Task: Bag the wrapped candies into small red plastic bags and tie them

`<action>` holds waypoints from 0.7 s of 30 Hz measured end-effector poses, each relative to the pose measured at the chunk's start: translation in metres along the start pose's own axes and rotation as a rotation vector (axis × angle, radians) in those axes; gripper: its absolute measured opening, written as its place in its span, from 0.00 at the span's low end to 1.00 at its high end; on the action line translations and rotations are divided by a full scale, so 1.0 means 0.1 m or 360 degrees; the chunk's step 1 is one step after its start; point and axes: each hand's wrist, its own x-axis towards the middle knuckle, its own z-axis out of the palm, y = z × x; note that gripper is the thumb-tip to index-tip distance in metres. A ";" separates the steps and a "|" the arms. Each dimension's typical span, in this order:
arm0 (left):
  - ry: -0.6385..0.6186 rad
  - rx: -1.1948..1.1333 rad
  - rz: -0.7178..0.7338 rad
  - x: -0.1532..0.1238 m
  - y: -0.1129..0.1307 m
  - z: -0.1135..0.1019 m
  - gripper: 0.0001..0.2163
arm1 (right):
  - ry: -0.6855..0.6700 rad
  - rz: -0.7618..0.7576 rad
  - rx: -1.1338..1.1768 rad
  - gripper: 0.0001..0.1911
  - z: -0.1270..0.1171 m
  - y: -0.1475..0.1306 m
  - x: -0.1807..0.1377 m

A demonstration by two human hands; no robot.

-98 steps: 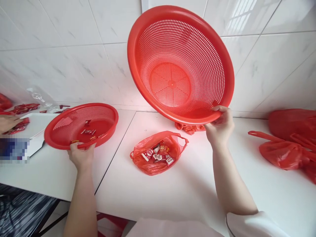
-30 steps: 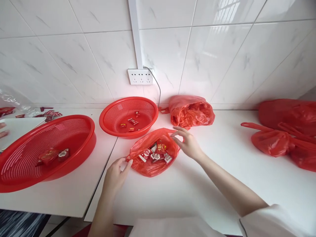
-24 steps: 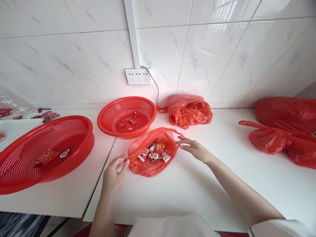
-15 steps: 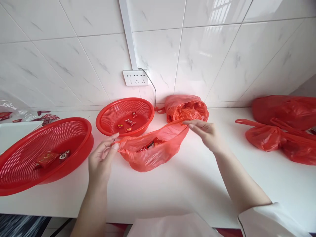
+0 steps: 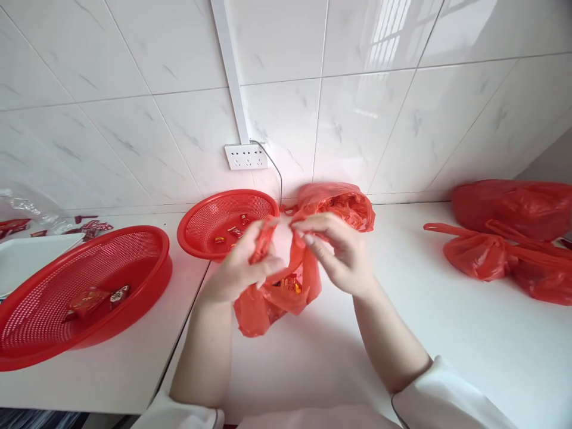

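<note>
A thin red plastic bag (image 5: pixel 254 313) hangs from both hands just over the white table. Through its opening I see small wrapped candies (image 5: pixel 291 283). My left hand (image 5: pixel 241 262) is closed round one gathered handle of the bag. My right hand (image 5: pixel 337 250) pinches the other handle, its fingers bent. The two hands are close together but apart. Right behind them lies a bunched heap of red plastic bags (image 5: pixel 344 199). A round red colander (image 5: pixel 190 229) with a few wrapped candies stands behind my left hand, which partly hides it.
At the left a larger red colander (image 5: pixel 152 286) holds a few packets, near a white tray (image 5: pixel 27 262) and scattered wrapped pieces (image 5: pixel 95 227). Filled red bags (image 5: pixel 476 256) lie at the right. A power socket (image 5: pixel 246 157) with a cable is on the tiled wall.
Both hands have come together from the two sides of the bag. Its wide-stretched mouth has drawn in and the handles now stand up between my hands. The view has tilted up slightly.
</note>
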 end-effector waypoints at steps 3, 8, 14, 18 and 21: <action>-0.0223 0.0192 -0.0079 0.07 -0.11 0.14 0.12 | -0.0441 -0.0049 0.0033 0.14 0.03 0.02 -0.02; -0.0176 -0.0018 -0.0190 0.12 -0.18 0.17 0.19 | -0.0306 0.0137 0.0215 0.14 0.02 0.08 -0.01; -0.0168 -0.0094 -0.0144 0.12 -0.22 0.14 0.21 | -0.0374 0.0196 0.0147 0.12 0.07 0.21 0.02; 0.0253 -0.0193 -0.0189 0.16 -0.21 0.13 0.22 | -0.0075 0.0298 0.0110 0.06 0.03 0.30 0.04; 0.0323 -0.0368 -0.0261 0.20 -0.18 0.08 0.27 | 0.0035 0.0333 0.0159 0.05 -0.08 0.29 0.03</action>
